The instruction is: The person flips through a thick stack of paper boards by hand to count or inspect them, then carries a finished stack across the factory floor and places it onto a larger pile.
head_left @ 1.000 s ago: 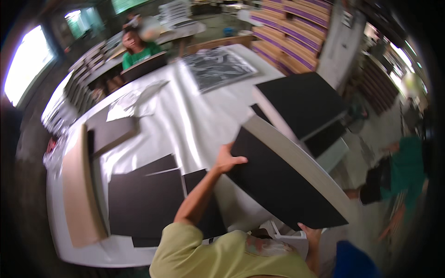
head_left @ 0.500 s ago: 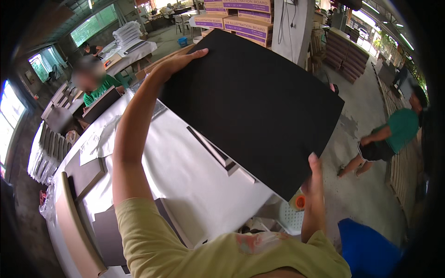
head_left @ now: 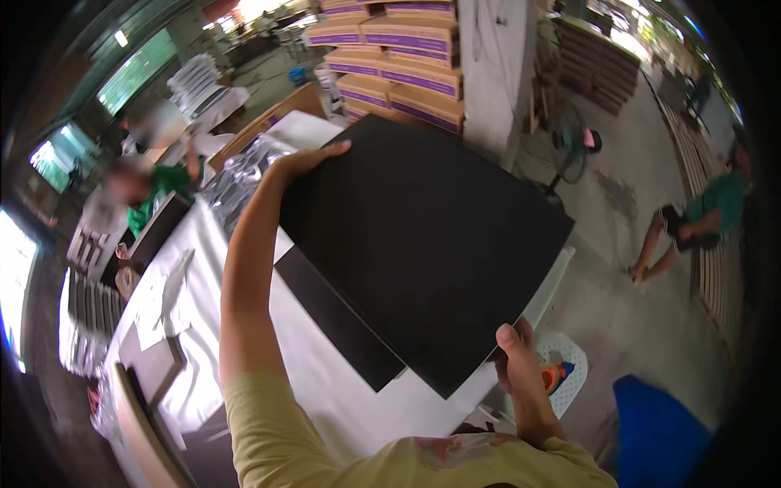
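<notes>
A large black rectangular board (head_left: 431, 244) is tilted over the white-covered table (head_left: 342, 415), held between my hands. My left hand (head_left: 307, 165) grips its far left edge, thumb lying on the top face. At the near right edge my right hand (head_left: 521, 362) is closed round the board, its thumb on top and the fingers partly beneath. Another flat black panel (head_left: 342, 321) lies lower, partly covered by the held board. How the underside of the held board looks is hidden.
Brown and grey panels (head_left: 154, 370) lie on the table's left side, with crumpled clear plastic (head_left: 244, 183) farther back. A white perforated basket (head_left: 573, 366) stands by my right hand. Beyond are stacked cartons (head_left: 415, 65), a pillar (head_left: 500, 81), a fan (head_left: 569, 138) and co-workers.
The black board has come down and nearer to me, with both hands still on it. My view has shifted, showing more of the table's far end, the cartons and the fan.
</notes>
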Available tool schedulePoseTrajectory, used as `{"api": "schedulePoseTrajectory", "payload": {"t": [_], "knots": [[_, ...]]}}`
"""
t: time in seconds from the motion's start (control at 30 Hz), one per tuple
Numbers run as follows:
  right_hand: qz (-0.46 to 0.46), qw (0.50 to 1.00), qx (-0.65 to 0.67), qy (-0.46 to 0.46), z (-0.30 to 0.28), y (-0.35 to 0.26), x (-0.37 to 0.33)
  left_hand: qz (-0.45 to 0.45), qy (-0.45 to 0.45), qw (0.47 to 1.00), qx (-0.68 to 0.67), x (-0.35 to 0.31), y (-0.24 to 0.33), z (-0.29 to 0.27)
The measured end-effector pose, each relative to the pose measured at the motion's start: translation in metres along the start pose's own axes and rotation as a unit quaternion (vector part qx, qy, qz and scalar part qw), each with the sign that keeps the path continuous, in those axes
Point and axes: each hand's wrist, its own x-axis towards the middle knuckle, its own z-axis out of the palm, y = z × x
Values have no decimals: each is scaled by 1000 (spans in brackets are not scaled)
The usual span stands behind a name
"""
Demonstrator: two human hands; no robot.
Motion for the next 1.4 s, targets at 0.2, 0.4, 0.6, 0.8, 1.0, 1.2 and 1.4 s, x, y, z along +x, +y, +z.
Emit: {"api": "schedulePoseTrajectory", "payload": {"t": [0.2, 0.4, 0.6, 0.8, 1.0, 1.2, 1.4], "knots": [[0, 999, 41, -6, -12, 19, 3, 10, -9, 997, 77, 17, -23, 6], [89, 977, 140, -136, -43, 32, -17, 198, 303, 894, 265, -94, -25, 1], [283, 926, 35, -247, -81, 88, -86, -50, 344, 816, 461, -361, -129, 17], [337, 882, -163, -285, -21, 156, -130, -572, 307, 708, 280, -638, -264, 66], [313, 853, -235, -346, 56, 263, -168, -529, 444, 714, 116, -854, -392, 112], [298, 888, -206, -283, 107, 332, -208, -408, 508, 744, -148, -884, -503, 102], [334, 893, -156, -258, 131, 321, -199, -328, 233, 831, -383, -814, -454, 83]]}}
